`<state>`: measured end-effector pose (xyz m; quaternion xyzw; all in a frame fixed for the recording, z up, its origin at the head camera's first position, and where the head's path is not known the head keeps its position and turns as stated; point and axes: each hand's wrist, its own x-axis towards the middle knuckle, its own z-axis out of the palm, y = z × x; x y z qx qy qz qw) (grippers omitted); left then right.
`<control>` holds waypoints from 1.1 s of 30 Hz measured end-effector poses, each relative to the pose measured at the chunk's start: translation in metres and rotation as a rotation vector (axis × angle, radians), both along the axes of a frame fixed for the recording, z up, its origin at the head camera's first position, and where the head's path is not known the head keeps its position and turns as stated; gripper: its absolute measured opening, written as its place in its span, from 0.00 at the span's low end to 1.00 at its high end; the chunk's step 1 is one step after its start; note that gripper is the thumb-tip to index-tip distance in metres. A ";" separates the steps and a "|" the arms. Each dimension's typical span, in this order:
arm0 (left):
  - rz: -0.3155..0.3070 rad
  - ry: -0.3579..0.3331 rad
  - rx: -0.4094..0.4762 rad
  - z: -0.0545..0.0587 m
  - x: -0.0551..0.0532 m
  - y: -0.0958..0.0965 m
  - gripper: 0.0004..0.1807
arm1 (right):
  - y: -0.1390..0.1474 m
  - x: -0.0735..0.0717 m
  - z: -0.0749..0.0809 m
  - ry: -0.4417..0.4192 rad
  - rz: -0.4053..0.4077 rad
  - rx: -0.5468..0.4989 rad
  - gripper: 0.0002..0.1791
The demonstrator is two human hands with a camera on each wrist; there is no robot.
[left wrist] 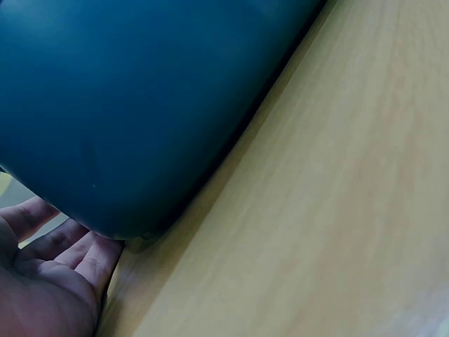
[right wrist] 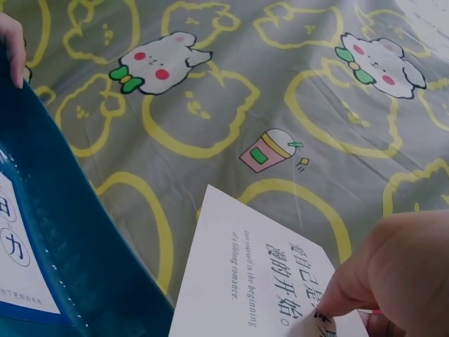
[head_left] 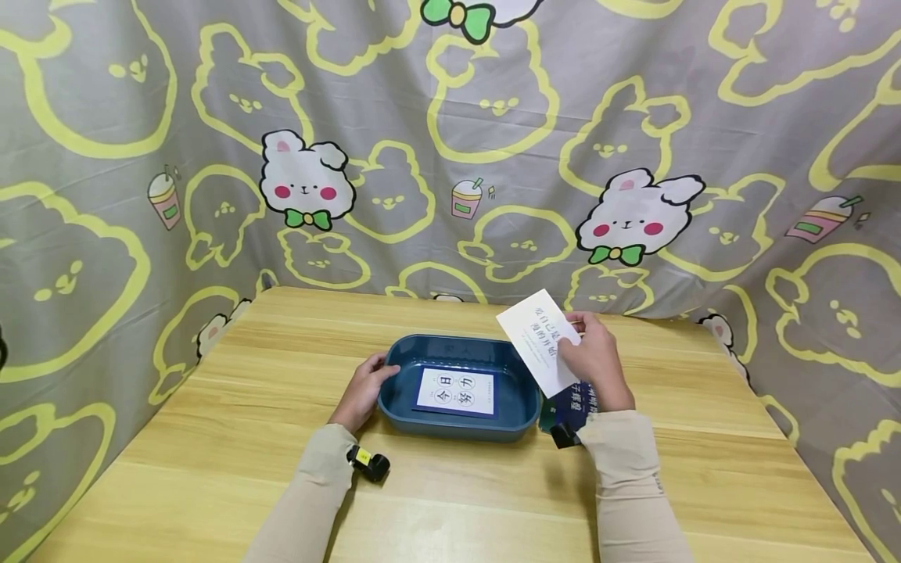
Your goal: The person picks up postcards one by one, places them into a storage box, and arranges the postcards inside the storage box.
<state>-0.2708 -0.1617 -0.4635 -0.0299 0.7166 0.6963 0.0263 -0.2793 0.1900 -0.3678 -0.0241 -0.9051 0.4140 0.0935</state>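
Note:
A dark blue plastic basin (head_left: 394,413) with rounded corners stands on the table. My left hand (head_left: 362,391) grips its left end, thumb over the rim and fingers against the outer wall, as the left wrist view shows the fingers (left wrist: 98,263) beneath the corner. Inside lies a white card with a blue border and printed characters (head_left: 457,391). Above the basin's right end, my right hand (head_left: 594,356) pinches a white printed card (head_left: 538,344) by its edge, thumb on the front. The right wrist view shows its characters and small English text.
Dark blue and green printed cards (head_left: 579,403) lie on the table right of the basin, partly hidden by the right hand and the held card. The wooden table (head_left: 281,344) ends at a grey patterned curtain (head_left: 394,258) behind and at both sides.

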 end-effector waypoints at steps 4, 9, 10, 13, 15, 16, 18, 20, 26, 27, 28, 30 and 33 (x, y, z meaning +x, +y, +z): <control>0.002 0.000 -0.004 0.000 0.000 0.000 0.21 | -0.005 0.000 -0.001 0.013 0.020 0.009 0.26; -0.003 0.001 0.000 0.001 0.001 0.000 0.21 | -0.011 -0.001 -0.002 0.027 0.047 0.034 0.25; -0.004 0.000 -0.001 0.001 0.001 0.000 0.21 | -0.013 0.000 -0.002 0.024 0.050 0.038 0.25; -0.015 -0.005 0.000 0.001 0.002 -0.001 0.22 | -0.016 0.000 -0.002 0.026 0.061 0.053 0.25; -0.017 -0.007 0.003 0.001 0.002 -0.001 0.22 | -0.018 0.000 -0.002 0.030 0.069 0.063 0.25; -0.016 -0.007 0.002 0.001 0.002 -0.001 0.22 | -0.020 0.000 -0.002 0.029 0.072 0.067 0.25; -0.014 -0.008 0.004 0.000 0.001 -0.001 0.23 | -0.022 0.001 -0.002 0.025 0.083 0.069 0.24; -0.007 -0.005 0.002 -0.001 0.001 -0.001 0.22 | -0.025 0.001 -0.002 0.022 0.092 0.068 0.24; 0.001 0.000 -0.006 -0.002 0.001 0.000 0.22 | -0.031 0.001 -0.004 0.032 0.112 0.065 0.24; 0.001 -0.001 -0.008 -0.002 0.001 0.000 0.22 | -0.032 0.001 -0.005 0.032 0.113 0.063 0.23; 0.000 0.001 -0.012 -0.001 0.001 0.000 0.22 | -0.033 0.001 -0.006 0.032 0.115 0.061 0.23; 0.000 0.000 -0.014 -0.002 0.000 0.000 0.22 | -0.036 0.001 -0.007 0.027 0.119 0.058 0.24; 0.001 0.001 -0.013 -0.001 0.000 0.000 0.21 | -0.039 0.000 -0.008 0.017 0.126 0.060 0.24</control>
